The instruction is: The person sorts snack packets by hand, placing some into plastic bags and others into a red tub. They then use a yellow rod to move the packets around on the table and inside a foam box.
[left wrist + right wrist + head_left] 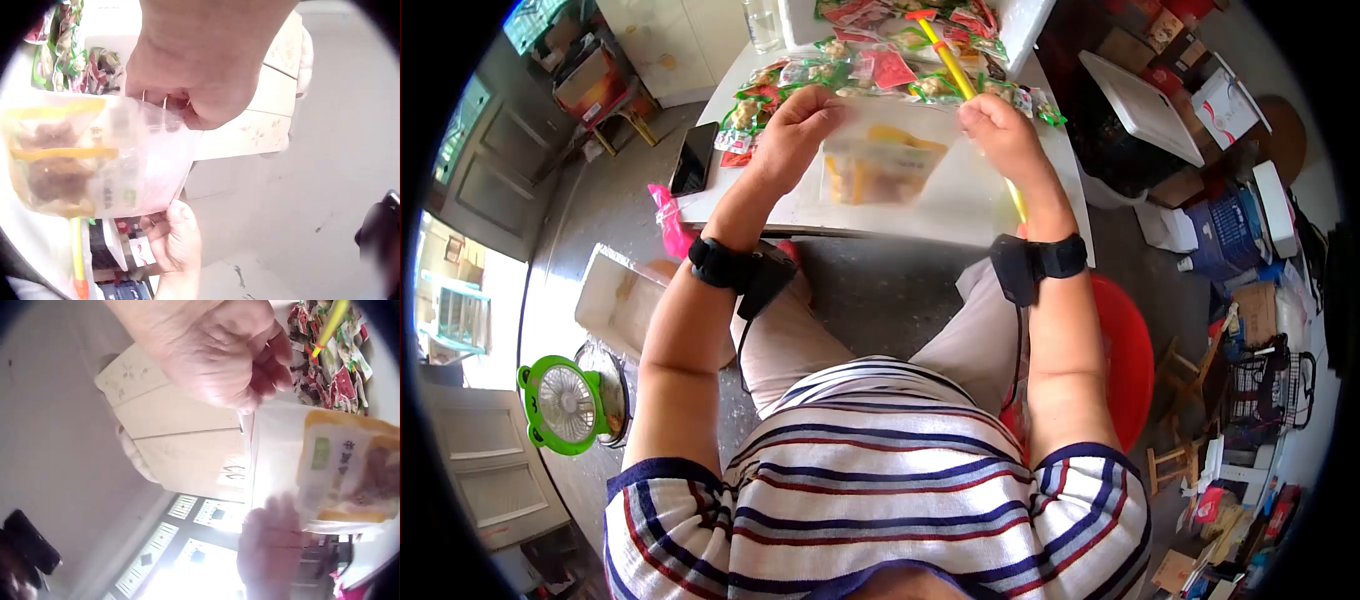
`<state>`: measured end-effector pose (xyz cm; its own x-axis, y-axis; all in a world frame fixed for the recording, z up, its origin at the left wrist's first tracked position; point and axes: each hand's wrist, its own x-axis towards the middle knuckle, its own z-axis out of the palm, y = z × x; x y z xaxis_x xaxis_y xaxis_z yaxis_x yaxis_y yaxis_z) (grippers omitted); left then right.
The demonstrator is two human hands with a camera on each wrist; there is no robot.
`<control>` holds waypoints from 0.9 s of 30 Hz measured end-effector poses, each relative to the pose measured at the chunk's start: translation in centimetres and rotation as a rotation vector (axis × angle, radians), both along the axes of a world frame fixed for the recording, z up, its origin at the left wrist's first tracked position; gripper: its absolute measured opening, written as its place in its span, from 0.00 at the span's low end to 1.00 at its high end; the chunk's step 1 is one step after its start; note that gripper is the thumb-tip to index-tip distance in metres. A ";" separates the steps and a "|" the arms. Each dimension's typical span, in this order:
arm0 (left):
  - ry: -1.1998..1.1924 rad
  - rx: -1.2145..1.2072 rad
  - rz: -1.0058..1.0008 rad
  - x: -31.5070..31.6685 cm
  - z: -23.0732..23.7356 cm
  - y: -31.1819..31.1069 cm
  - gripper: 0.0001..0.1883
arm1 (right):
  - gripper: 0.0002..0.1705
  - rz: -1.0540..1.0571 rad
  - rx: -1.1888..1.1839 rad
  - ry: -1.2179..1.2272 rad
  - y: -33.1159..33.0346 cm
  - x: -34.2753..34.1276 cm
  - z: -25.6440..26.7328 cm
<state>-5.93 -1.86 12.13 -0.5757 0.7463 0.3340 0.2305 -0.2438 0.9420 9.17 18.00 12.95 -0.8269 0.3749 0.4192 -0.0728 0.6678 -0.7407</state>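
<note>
A translucent plastic bag [872, 178] with yellow-orange trim and brown contents is stretched between both hands above the white table. Its top corner on one side is pinched in my left hand [795, 135], thumb against curled fingers. My right hand [1008, 140] pinches the opposite top corner. Printed characters show on the bag [340, 469] in the right wrist view, and brown pieces fill its lower part in the left wrist view. A long yellow stick [945, 58] with red-orange ends lies on the table, partly hidden behind my right hand.
Many small green and red food packets [800, 75] cover the far half of the table [800, 213], before a white foam box [1025, 35]. A phone [695, 158] lies at the left corner, above a pink bag [668, 220]. A red basin [1125, 360] stands right.
</note>
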 end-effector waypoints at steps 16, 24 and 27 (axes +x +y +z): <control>0.108 -0.139 -0.222 11.0 0.9 -2.2 0.08 | 0.07 0.169 0.319 -0.044 -7.5 9.8 0.6; 0.037 -0.514 -0.520 8.9 -6.6 -1.8 0.06 | 0.10 0.067 0.040 -0.245 -2.3 20.0 -0.7; -0.175 -0.694 -0.669 6.8 -12.4 -2.3 0.05 | 0.08 -0.127 -0.147 -0.234 1.2 26.2 -1.9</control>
